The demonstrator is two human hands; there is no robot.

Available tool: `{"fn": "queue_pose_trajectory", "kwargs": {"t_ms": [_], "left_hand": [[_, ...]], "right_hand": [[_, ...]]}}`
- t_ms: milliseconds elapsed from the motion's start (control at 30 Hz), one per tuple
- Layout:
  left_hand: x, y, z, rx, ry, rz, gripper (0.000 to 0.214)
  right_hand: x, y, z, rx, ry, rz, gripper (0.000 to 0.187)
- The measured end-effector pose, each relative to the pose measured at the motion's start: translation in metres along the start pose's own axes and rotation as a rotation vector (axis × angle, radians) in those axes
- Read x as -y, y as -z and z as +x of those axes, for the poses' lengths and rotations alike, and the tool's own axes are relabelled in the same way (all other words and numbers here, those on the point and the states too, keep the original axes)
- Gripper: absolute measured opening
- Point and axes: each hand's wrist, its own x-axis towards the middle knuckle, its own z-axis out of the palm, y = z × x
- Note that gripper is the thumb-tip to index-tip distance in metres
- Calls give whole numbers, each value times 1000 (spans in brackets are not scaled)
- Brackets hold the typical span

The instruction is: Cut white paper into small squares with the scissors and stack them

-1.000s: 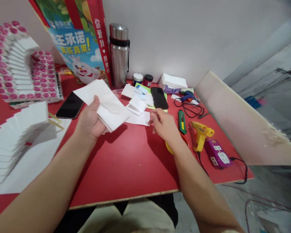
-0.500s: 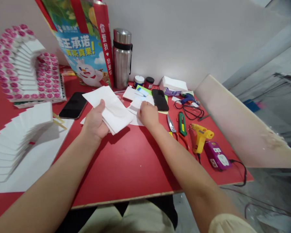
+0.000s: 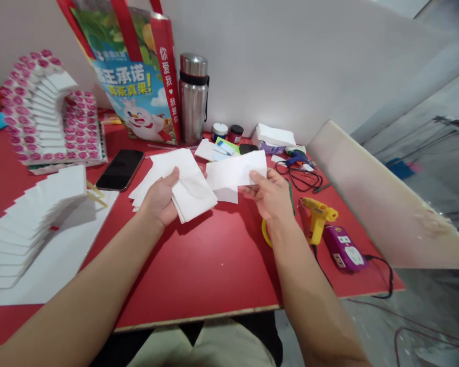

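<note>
My left hand point(image 3: 162, 196) grips a stack of white paper pieces point(image 3: 191, 186), with its thumb on top and its fingers underneath. To the right, my right hand point(image 3: 271, 193) pinches a white paper sheet point(image 3: 235, 171) by its right end, thumb in front. That sheet is raised above the table, its left edge close to the stack. Other white paper lies partly hidden behind the stack and below the sheet. Orange-and-yellow-handled scissors are mostly covered by my right hand and forearm.
On the red table point(image 3: 199, 270) stand a steel flask point(image 3: 193, 102), a printed bag point(image 3: 137, 86) and a pink-and-white paper model point(image 3: 53, 117). A fanned white piece point(image 3: 38, 214) and phone point(image 3: 120, 169) lie left. A yellow glue gun point(image 3: 316, 216) and purple power block point(image 3: 344, 247) sit right.
My right hand has picked up a white paper sheet from the table and moved right and nearer with it. My left hand still holds the stack, slightly lower in view.
</note>
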Motion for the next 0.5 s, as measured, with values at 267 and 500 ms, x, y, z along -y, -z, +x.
{"fn": "queue_pose_trajectory", "kwargs": {"t_ms": [267,500], "left_hand": [[18,-8,-5,-7,139,-21,49],[38,-6,-3,67,124,-77,46]], "right_hand": [[-9,-15,-7,-36,-69,348,15],[-30,-54,-46,77,-215,344,14]]}}
